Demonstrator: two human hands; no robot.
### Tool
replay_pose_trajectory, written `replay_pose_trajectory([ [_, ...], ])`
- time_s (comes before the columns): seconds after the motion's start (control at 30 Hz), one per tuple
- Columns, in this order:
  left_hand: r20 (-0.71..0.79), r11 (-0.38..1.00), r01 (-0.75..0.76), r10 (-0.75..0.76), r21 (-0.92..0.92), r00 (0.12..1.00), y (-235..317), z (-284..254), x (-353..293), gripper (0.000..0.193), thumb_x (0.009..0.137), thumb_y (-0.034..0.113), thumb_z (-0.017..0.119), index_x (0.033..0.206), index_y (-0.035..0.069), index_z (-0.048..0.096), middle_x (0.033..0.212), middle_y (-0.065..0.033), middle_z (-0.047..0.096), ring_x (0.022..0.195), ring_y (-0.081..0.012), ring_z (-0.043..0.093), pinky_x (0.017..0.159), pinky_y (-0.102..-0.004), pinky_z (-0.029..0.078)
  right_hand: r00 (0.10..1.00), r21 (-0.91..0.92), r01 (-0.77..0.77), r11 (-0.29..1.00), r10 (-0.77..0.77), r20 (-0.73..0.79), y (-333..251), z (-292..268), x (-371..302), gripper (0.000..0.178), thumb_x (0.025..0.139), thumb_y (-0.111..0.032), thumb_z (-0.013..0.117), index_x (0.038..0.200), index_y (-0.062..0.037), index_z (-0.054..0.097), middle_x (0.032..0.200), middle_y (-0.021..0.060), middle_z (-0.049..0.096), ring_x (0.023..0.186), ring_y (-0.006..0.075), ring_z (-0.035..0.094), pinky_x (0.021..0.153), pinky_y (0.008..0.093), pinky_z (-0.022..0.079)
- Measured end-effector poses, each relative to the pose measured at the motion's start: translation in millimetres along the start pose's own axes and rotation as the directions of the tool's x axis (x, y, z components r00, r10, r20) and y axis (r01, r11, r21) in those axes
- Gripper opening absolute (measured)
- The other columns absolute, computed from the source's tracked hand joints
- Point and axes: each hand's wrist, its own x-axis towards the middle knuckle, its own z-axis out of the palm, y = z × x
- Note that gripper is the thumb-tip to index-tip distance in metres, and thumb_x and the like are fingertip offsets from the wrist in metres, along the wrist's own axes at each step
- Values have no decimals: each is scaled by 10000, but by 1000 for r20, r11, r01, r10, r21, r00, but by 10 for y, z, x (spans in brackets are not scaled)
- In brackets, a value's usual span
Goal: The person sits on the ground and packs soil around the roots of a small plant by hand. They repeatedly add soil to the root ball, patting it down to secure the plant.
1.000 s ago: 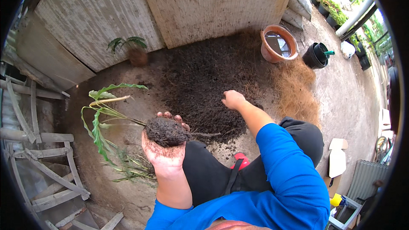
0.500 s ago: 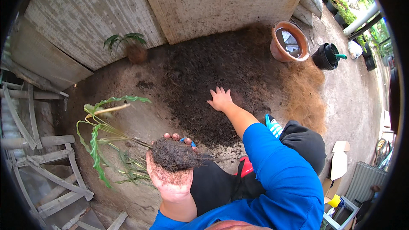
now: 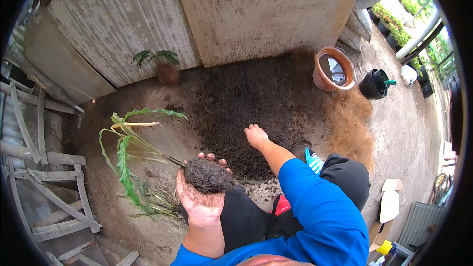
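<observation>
My left hand (image 3: 201, 202), palm up and smeared with dirt, cradles the dark root ball (image 3: 209, 175) of an uprooted plant. From the ball, long pale stems lead left to wavy green leaves (image 3: 126, 167), one stem ending in a dry stub. My right hand (image 3: 256, 136) is down at the heap of dark potting soil (image 3: 246, 98), its fingers curled into the soil and their tips hidden. Coarse brown fibre (image 3: 352, 130) borders the heap on the right.
A terracotta-coloured pot of water (image 3: 327, 81) and nested black pots (image 3: 374, 84) stand at the right. A small plant with a brown root ball (image 3: 168, 74) leans by the wall panels. Cut greenery (image 3: 157, 202) lies on the left, near a wooden frame (image 3: 59, 184). An opened carton (image 3: 388, 207) is lower right.
My right hand has gone from spread fingers on the soil to curled ones, a little nearer me. My left hand still holds the plant. The whole view has shifted slightly.
</observation>
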Motion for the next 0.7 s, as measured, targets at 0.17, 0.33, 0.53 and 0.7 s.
replay_pose_trajectory([
  [0.17, 52, 1000, 3, -4, 19, 999, 56, -56, -10, 387, 835, 340, 405, 1068, 39, 478, 1049, -118, 503, 999, -326, 470, 839, -459, 416, 946, 500, -170, 849, 282, -158, 74, -124, -41, 216, 733, -101, 523, 910, 7, 585, 784, 129, 587, 850, 265, 578, 717, 325, 481],
  [0.33, 82, 1000, -21, 20, 8, 996, 116, -150, 42, 374, 812, 347, 418, 1014, 51, 524, 1010, -104, 546, 957, -319, 512, 807, -458, 440, 873, 984, -147, -102, 454, 178, 60, -579, 4, 165, 770, -212, 523, 826, -64, 571, 680, 37, 556, 567, 177, 530, 468, 317, 411],
  [0.53, 89, 999, -54, 54, 3, 995, 114, -155, 83, 464, 797, 466, 399, 966, 63, 553, 953, -106, 581, 890, -326, 552, 736, -467, 464, 961, 924, -97, -370, 208, 184, -192, -1230, -307, 174, 811, -269, 564, 749, -115, 511, 623, 29, 509, 524, 165, 499, 452, 291, 406],
  [0.7, -110, 993, -8, 21, 117, 994, -25, 111, 35, 522, 773, 555, 396, 849, 71, 576, 774, -90, 605, 685, -303, 581, 567, -437, 463, 996, 993, -76, -91, 41, 80, -323, -1819, -768, 104, 862, -135, 506, 914, -46, 511, 706, 20, 508, 560, 110, 498, 481, 246, 436],
])
